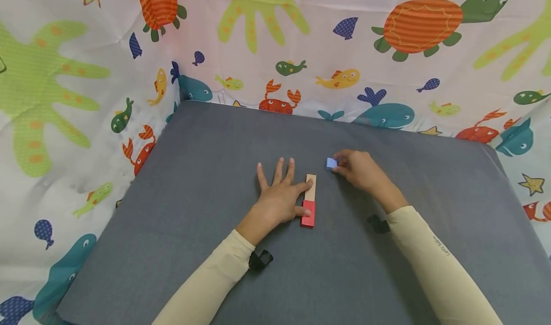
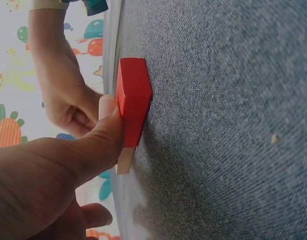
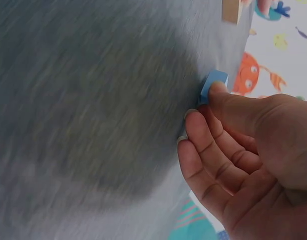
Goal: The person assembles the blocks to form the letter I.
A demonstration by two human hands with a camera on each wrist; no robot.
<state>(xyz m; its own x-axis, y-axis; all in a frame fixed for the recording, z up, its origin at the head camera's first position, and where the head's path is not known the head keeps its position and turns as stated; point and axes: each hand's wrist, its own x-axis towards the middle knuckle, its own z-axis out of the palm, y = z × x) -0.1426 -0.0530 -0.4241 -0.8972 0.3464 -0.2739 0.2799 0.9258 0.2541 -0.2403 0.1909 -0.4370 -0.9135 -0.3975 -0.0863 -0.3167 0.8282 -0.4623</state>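
A red block (image 1: 308, 221) and a plain wooden block (image 1: 310, 194) lie end to end in a line on the grey table. My left hand (image 1: 278, 201) is spread over their left side, its thumb on the red block and its index finger on the wooden one. The other fingers stretch out straight over the cloth. To the right and a little farther off, my right hand (image 1: 365, 173) pinches a small blue block (image 3: 219, 77) between thumb and fingers. That blue block is apart from the other two. In the left wrist view, the thumb presses the side of the red block (image 2: 135, 92).
Grey cloth covers the tabletop (image 1: 172, 248). A white curtain (image 1: 249, 66) printed with sea animals hangs behind the far edge and along the left side. Both forearms wear pale sleeves (image 1: 435, 258), with a black strap (image 1: 260, 260) at the left wrist.
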